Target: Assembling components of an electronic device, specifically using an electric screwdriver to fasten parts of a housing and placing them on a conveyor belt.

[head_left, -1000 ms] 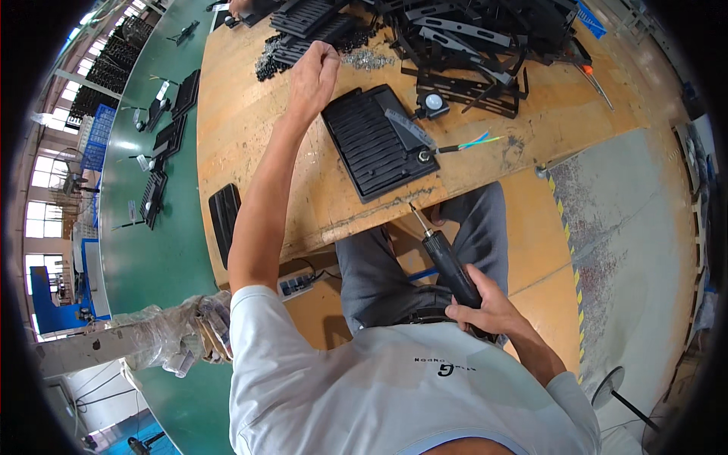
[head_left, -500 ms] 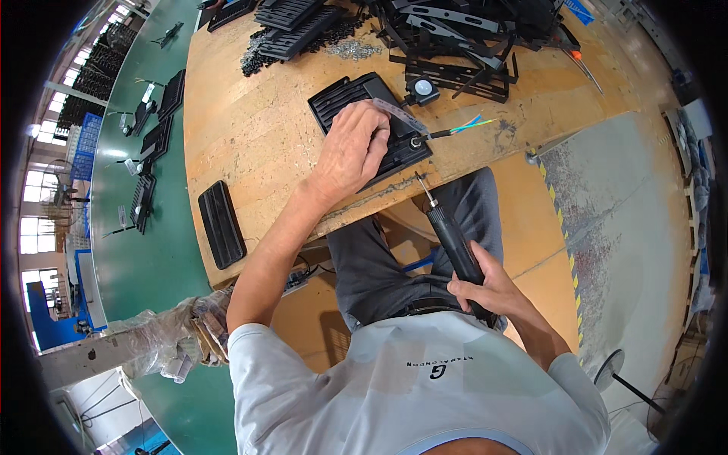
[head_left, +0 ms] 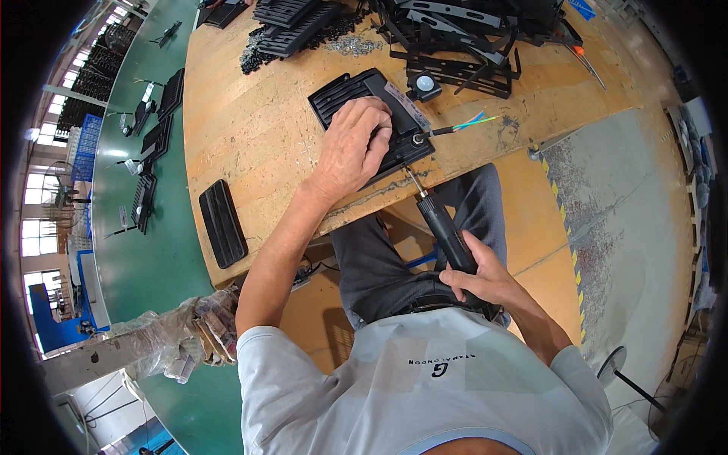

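Note:
On the wooden table lies a black finned floodlight housing [head_left: 343, 92], with a small motion sensor [head_left: 424, 87] beside its far right corner. My left hand [head_left: 356, 140] rests on the housing with its fingers curled; their tips are hidden. A clear printed strip [head_left: 406, 105] lies on the housing, right of that hand. From the near right corner a black cable [head_left: 441, 131] runs off, its blue and yellow-green wires bared. Closed round a black electric screwdriver [head_left: 446, 233], my right hand [head_left: 481, 273] is below the table edge. The bit points up at the housing's near edge.
A black oblong part [head_left: 223, 224] lies at the table's left. Finned housings [head_left: 297, 32], loose screws [head_left: 355, 47] and a heap of black brackets [head_left: 462, 68] are at the back. An orange-tipped screwdriver [head_left: 588, 64] lies back right. Light assemblies sit on the green surface [head_left: 152, 250] to the left.
My right hand has brought the electric screwdriver up and left, so its bit is closer to the housing. The printed strip has shifted away from my left hand's fingers. My left hand has barely moved.

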`<act>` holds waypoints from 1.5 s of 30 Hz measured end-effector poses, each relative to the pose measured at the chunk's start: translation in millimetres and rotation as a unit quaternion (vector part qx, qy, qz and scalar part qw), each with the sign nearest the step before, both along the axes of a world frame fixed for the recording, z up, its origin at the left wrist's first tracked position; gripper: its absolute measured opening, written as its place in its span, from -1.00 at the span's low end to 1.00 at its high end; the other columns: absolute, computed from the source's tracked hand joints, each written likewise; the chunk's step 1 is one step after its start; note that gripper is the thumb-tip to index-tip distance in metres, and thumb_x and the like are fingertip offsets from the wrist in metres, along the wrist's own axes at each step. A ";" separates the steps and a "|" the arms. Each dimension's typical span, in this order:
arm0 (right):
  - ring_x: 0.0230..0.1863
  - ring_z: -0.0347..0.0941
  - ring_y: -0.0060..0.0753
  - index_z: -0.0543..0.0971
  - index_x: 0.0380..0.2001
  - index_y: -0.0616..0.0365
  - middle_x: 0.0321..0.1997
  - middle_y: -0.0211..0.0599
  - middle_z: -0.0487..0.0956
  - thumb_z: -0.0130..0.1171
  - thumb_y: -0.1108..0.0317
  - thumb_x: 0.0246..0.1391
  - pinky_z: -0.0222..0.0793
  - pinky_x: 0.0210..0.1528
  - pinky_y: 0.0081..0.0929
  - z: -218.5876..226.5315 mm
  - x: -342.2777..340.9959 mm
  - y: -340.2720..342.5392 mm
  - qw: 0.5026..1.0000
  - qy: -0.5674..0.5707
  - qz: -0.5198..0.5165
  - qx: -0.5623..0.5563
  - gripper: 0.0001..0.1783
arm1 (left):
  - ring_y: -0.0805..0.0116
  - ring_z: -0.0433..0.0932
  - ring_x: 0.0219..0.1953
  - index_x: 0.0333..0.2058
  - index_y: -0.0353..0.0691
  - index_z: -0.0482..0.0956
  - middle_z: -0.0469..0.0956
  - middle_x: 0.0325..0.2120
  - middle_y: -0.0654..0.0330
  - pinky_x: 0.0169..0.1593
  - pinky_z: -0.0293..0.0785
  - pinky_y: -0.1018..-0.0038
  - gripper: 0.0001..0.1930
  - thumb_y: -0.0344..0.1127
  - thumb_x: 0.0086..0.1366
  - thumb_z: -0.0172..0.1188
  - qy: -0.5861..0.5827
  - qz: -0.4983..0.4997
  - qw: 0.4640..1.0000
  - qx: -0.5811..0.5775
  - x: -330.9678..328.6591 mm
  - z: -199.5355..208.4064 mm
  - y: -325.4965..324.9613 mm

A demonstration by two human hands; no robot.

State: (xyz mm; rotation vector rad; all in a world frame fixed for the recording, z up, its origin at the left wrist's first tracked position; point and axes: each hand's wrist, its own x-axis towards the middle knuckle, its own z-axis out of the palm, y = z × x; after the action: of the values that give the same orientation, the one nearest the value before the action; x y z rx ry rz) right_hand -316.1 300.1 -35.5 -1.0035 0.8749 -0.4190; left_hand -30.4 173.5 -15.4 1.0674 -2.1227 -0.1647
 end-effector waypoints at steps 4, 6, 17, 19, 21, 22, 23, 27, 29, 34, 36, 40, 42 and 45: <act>-0.59 0.47 -0.55 0.32 0.05 0.20 -0.40 -0.39 0.46 0.36 0.40 0.17 0.38 -0.58 -0.54 -0.2 2.2 -1.3 1.000 0.001 0.004 -0.002 -0.50 | 0.02 0.47 0.00 -0.24 -0.29 0.48 0.50 -0.12 0.04 0.12 0.38 0.24 -0.90 -0.52 0.28 0.16 -0.004 0.001 1.000 -0.001 0.3 -0.5 -0.6; -0.59 0.46 -0.55 0.32 0.04 0.20 -0.40 -0.39 0.45 0.36 0.41 0.17 0.37 -0.58 -0.54 -2.1 3.5 -2.1 1.000 0.000 0.003 -0.007 -0.51 | 0.02 0.47 0.00 -0.24 -0.29 0.48 0.50 -0.11 0.05 0.12 0.38 0.24 -0.90 -0.52 0.27 0.16 -0.005 -0.002 1.000 0.000 1.0 -0.2 -0.6; -0.61 0.44 -0.56 0.31 0.09 0.22 -0.46 -0.39 0.44 0.36 0.46 0.14 0.34 -0.59 -0.55 -4.2 12.8 -2.1 0.999 -0.013 -0.004 -0.033 -0.47 | 0.06 0.51 0.04 -0.28 -0.29 0.55 0.58 -0.18 0.09 0.16 0.37 0.22 -0.91 -0.48 0.24 0.26 0.031 -0.040 0.999 0.016 6.5 -0.1 3.6; -0.61 0.44 -0.56 0.31 0.09 0.21 -0.46 -0.39 0.44 0.36 0.46 0.15 0.34 -0.59 -0.55 -8.0 12.1 -0.7 0.999 -0.015 -0.003 -0.037 -0.47 | 0.07 0.52 0.05 -0.32 -0.30 0.61 0.62 -0.24 0.11 0.17 0.38 0.22 -0.92 -0.47 0.22 0.31 0.023 -0.016 0.997 0.069 4.9 2.7 10.1; -0.61 0.44 -0.56 0.32 0.09 0.21 -0.46 -0.39 0.44 0.36 0.46 0.15 0.35 -0.59 -0.55 -8.7 12.4 0.0 0.999 -0.016 -0.001 -0.039 -0.47 | 0.07 0.52 0.05 -0.32 -0.30 0.63 0.62 -0.25 0.11 0.16 0.39 0.21 -0.92 -0.47 0.21 0.32 0.029 -0.011 0.996 0.088 3.1 5.1 16.0; -0.61 0.42 -0.61 0.33 0.08 0.21 -0.47 -0.44 0.41 0.40 0.39 0.14 0.34 -0.59 -0.58 -8.3 13.4 0.4 0.999 -0.026 -0.010 -0.040 -0.45 | 0.08 0.53 0.05 -0.31 -0.31 0.65 0.63 -0.26 0.12 0.16 0.40 0.21 -0.92 -0.47 0.21 0.33 0.034 -0.006 0.994 0.107 2.6 6.3 17.9; -0.62 0.41 -0.65 0.34 0.08 0.21 -0.49 -0.48 0.39 0.44 0.31 0.13 0.32 -0.60 -0.62 -8.2 13.9 0.9 0.998 -0.036 -0.020 -0.042 -0.43 | 0.08 0.53 0.05 -0.31 -0.31 0.65 0.63 -0.26 0.12 0.16 0.40 0.21 -0.92 -0.47 0.21 0.33 0.034 -0.006 0.994 0.108 2.2 7.5 18.6; -0.62 0.41 -0.65 0.35 0.09 0.21 -0.49 -0.48 0.39 0.43 0.32 0.14 0.32 -0.60 -0.62 -9.4 14.1 1.5 0.999 -0.034 -0.014 -0.036 -0.43 | 0.11 0.53 0.08 -0.29 -0.31 0.68 0.65 -0.23 0.14 0.17 0.41 0.21 -0.90 -0.48 0.21 0.34 0.048 -0.009 0.989 0.141 3.3 10.4 21.4; -0.62 0.41 -0.65 0.35 0.08 0.21 -0.49 -0.48 0.39 0.43 0.32 0.14 0.32 -0.60 -0.61 -5.8 15.5 1.2 0.999 -0.024 -0.017 -0.034 -0.44 | 0.12 0.52 0.09 -0.28 -0.32 0.69 0.65 -0.22 0.15 0.18 0.41 0.21 -0.90 -0.49 0.21 0.34 0.058 -0.013 0.986 0.154 5.0 9.9 21.6; -0.62 0.41 -0.65 0.35 0.08 0.20 -0.48 -0.47 0.40 0.44 0.30 0.14 0.32 -0.60 -0.60 -9.1 15.0 3.3 0.999 -0.027 -0.014 -0.036 -0.43 | 0.11 0.52 0.13 -0.29 -0.31 0.70 0.67 -0.21 0.14 0.21 0.40 0.20 -0.91 -0.50 0.20 0.35 0.060 -0.006 0.983 0.174 2.6 13.7 23.3; -0.62 0.41 -0.65 0.35 0.08 0.20 -0.48 -0.47 0.40 0.44 0.30 0.14 0.32 -0.60 -0.60 -8.8 15.6 3.7 0.999 -0.028 -0.017 -0.038 -0.43 | 0.10 0.52 0.13 -0.29 -0.31 0.70 0.67 -0.21 0.13 0.21 0.39 0.20 -0.91 -0.50 0.20 0.35 0.055 0.004 0.983 0.175 1.8 14.8 24.9; -0.63 0.41 -0.65 0.36 0.08 0.20 -0.49 -0.48 0.40 0.45 0.28 0.13 0.32 -0.60 -0.61 -9.7 16.9 4.6 0.999 -0.028 -0.024 -0.037 -0.43 | 0.09 0.52 0.15 -0.28 -0.32 0.70 0.67 -0.19 0.10 0.23 0.40 0.19 -0.89 -0.50 0.20 0.35 0.043 0.022 0.983 0.176 0.7 16.0 24.8; -0.63 0.40 -0.65 0.36 0.08 0.20 -0.49 -0.48 0.40 0.45 0.27 0.13 0.32 -0.60 -0.61 -11.2 17.5 5.0 0.999 -0.027 -0.026 -0.037 -0.42 | 0.08 0.52 0.15 -0.27 -0.33 0.69 0.67 -0.18 0.10 0.23 0.40 0.19 -0.89 -0.50 0.21 0.35 0.035 0.020 0.984 0.176 -0.3 19.0 25.9; -0.63 0.40 -0.65 0.37 0.09 0.20 -0.49 -0.48 0.41 0.46 0.27 0.11 0.32 -0.60 -0.61 -11.4 18.6 5.8 0.998 -0.034 -0.026 -0.038 -0.41 | 0.07 0.52 0.16 -0.26 -0.33 0.69 0.67 -0.17 0.09 0.23 0.41 0.19 -0.88 -0.51 0.21 0.34 0.025 0.016 0.983 0.180 -0.3 20.2 26.2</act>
State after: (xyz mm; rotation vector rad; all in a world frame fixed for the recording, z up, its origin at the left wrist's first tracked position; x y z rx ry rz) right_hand -297.5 305.9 -46.9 -1.0320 0.8313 -0.5313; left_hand -30.6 199.7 4.8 1.2879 -2.0751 -0.5724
